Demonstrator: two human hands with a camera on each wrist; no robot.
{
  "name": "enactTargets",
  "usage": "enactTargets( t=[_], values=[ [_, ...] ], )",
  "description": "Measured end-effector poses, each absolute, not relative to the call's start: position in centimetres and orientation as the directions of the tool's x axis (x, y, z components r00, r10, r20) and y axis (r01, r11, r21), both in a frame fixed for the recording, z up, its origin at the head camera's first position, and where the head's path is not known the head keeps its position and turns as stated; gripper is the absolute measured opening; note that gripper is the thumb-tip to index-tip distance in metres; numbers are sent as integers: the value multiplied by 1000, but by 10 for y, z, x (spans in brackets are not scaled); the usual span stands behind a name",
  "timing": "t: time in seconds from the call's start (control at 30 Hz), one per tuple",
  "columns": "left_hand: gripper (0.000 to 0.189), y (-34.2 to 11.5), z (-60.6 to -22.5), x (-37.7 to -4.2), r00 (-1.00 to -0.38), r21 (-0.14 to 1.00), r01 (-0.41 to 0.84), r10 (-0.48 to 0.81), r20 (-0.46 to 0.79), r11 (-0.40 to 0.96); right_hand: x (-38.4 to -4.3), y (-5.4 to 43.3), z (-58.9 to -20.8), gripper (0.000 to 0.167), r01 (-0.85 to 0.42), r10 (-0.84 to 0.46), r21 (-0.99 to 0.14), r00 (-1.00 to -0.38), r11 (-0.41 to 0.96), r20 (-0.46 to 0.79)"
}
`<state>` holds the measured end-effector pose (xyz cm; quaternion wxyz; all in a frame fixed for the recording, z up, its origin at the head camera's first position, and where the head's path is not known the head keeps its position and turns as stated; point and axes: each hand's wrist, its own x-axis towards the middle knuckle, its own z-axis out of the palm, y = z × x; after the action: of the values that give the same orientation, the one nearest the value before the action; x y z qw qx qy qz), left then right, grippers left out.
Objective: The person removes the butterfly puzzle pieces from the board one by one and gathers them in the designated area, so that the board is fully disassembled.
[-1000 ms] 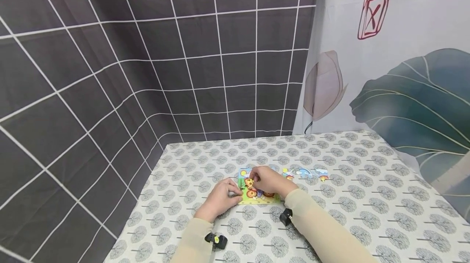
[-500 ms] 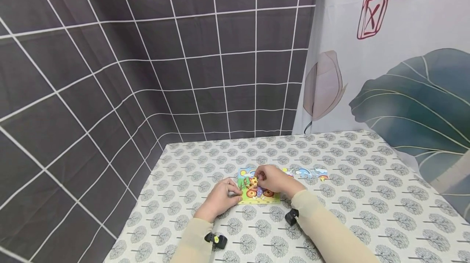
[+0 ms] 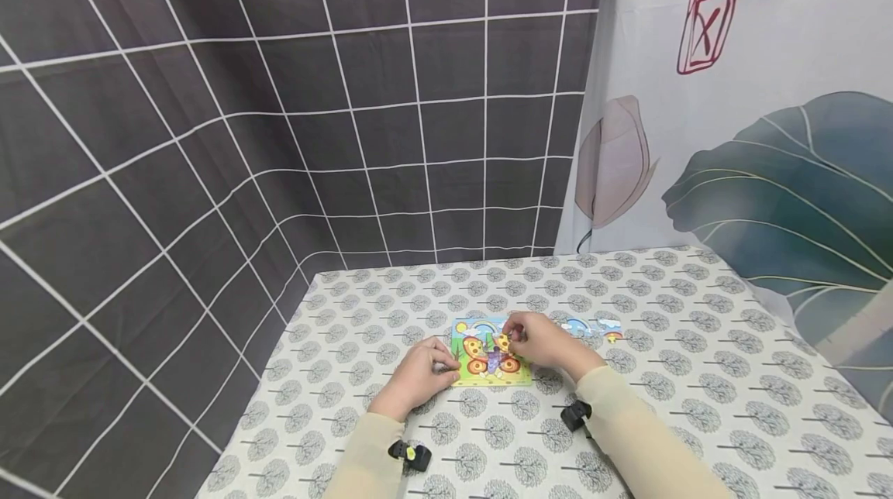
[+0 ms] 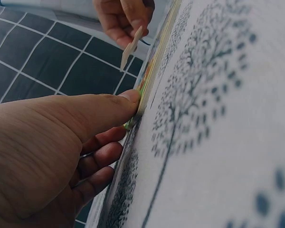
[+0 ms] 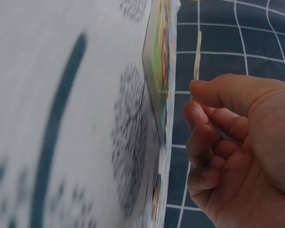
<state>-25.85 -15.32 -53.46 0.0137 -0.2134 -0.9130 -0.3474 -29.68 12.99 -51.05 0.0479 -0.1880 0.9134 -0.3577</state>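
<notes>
A flat picture puzzle board (image 3: 505, 382) with a butterfly on green and blue ground lies on the table. My left hand (image 3: 418, 373) pinches its near left edge; in the left wrist view the thumb (image 4: 126, 99) presses on the corner. Above the right part of the board, my right hand (image 3: 540, 340) pinches a thin wooden puzzle piece (image 3: 505, 342) with a yellow, spotted face. The right wrist view shows this piece (image 5: 197, 57) edge-on between thumb and forefinger, raised off the board. The other right fingers are curled in.
Right of the board lie more colourful puzzle pieces (image 3: 589, 326), with a rainbow and clouds on them, partly behind my right hand. The table has a tree-print cloth (image 3: 488, 445). A dark gridded curtain (image 3: 453, 135) hangs behind it, with a white printed drape (image 3: 628, 197) at the right.
My right hand has moved to the right over the board with the puzzle piece, uncovering the butterfly's left side. The left hand stays at the board's edge.
</notes>
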Motion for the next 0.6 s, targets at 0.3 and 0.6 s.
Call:
enactTargets(
  t=[0.3,0.6],
  values=[
    [11,-154,-535,-260,-908,626,399,382,170,670,-290,155,-511,21,-313,-357,-630,-932,711,60],
    [11,-153,-535,-259,-914,630,385,372,160,675,-281,177,-509,22,-307,-347,-623,-936,719,61]
  ],
)
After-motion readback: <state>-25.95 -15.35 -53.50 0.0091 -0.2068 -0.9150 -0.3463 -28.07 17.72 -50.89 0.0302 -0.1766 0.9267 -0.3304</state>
